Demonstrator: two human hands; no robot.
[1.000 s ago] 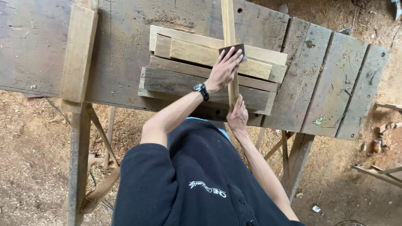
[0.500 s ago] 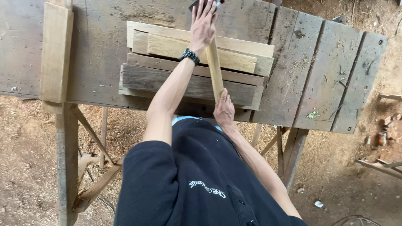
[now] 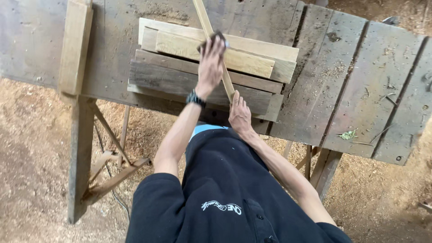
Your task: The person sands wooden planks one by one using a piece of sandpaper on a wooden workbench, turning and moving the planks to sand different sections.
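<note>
Sawdust covers the ground all around, and across the top of the head view runs my rough grey plank table point(image 3: 369, 90), its wooden legs and braces showing at about seven o'clock and five o'clock. On the table, near its front edge, lies a stack of boards point(image 3: 180, 76), pale ones on top of darker weathered ones. A thin pale wooden strip point(image 3: 206, 20) lies over that stack, slanting from twelve o'clock down toward me. My left hand point(image 3: 210, 63), with a dark watch point(image 3: 196, 98) on its wrist, is blurred and presses a small dark sanding block point(image 3: 218, 36) against the strip near the top boards; its fingers are curled over the block, holding it. My right hand point(image 3: 240, 114) is at the near end of the strip, at the front edge of the stack, fingers stretched along the wood and touching it; I cannot tell whether they close around it. At three o'clock on the table sits a small green leaf scrap point(image 3: 347, 134), well apart from both hands. My black shirt point(image 3: 229, 193) fills the bottom of the view.
</note>
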